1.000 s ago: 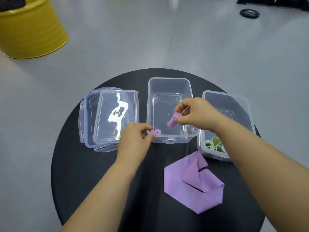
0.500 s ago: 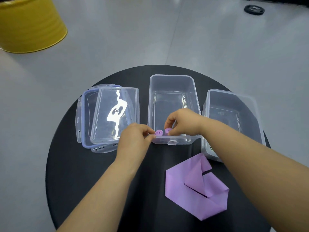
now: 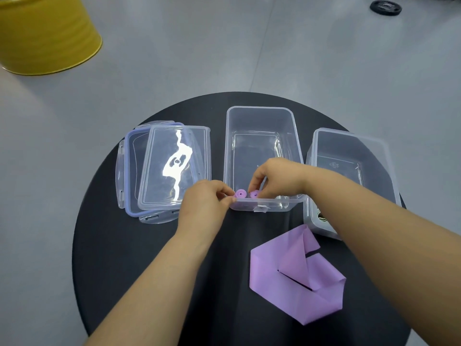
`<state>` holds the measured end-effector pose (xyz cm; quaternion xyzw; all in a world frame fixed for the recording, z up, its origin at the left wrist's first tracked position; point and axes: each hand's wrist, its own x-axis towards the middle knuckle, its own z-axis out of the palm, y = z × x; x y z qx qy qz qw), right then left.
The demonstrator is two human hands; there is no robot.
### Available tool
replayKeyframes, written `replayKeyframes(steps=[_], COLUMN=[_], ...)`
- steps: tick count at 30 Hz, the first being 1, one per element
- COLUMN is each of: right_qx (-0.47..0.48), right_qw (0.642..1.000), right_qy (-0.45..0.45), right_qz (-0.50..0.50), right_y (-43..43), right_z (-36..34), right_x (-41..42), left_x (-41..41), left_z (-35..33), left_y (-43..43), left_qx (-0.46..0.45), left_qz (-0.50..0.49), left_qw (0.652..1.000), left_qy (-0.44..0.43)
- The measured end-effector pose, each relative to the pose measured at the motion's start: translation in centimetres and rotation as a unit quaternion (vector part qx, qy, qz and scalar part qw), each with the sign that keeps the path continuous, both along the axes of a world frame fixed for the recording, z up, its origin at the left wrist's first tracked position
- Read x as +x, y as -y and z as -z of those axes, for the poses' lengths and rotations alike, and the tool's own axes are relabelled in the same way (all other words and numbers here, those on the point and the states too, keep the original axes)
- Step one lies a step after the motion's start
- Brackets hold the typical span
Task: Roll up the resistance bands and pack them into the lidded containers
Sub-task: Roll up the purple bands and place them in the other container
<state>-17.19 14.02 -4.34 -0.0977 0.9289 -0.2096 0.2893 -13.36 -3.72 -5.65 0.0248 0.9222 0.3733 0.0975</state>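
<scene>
Two rolled purple bands stand on end at the near wall inside the middle clear container (image 3: 260, 113). My left hand (image 3: 207, 203) pinches the left roll (image 3: 241, 194) at the container's near-left corner. My right hand (image 3: 277, 177) reaches into the container and pinches the right roll (image 3: 254, 195). A flat, loosely folded purple band (image 3: 296, 275) lies on the black round table (image 3: 119, 245) in front of the containers. The right clear container (image 3: 349, 143) holds greenish rolled bands (image 3: 321, 217), mostly hidden by my right forearm.
Two stacked clear lids (image 3: 172, 166) lie left of the middle container. A yellow drum (image 3: 47, 33) stands on the grey floor at the far left. A black disc (image 3: 385, 7) lies on the floor at the far right.
My right hand has lowered its purple roll into the middle container and set it upright beside the roll at my left hand. The left hand has stayed at the corner.
</scene>
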Motion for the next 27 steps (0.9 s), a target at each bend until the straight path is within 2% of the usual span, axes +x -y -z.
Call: replayKeyframes(steps=[8, 18, 27], right_qx=[-0.054, -0.132, -0.128], right_qw=[0.997, 0.972, 0.973], right_qy=[0.022, 0.092, 0.084], right_qz=[0.057, 0.169, 0.175], right_y=[-0.2, -0.3, -0.5], right_z=[0.5, 1.1, 1.2], right_x=[0.2, -0.4, -0.1], left_x=[0.1, 0.1, 0.2], left_z=[0.1, 0.0, 0.0], left_y=[0.0, 0.1, 0.0], left_qx=[0.012, 0.023, 0.025], left_qz=[-0.007, -0.013, -0.016], left_qw=[1.000, 1.000, 0.999], left_qy=[0.004, 0.016, 0.022])
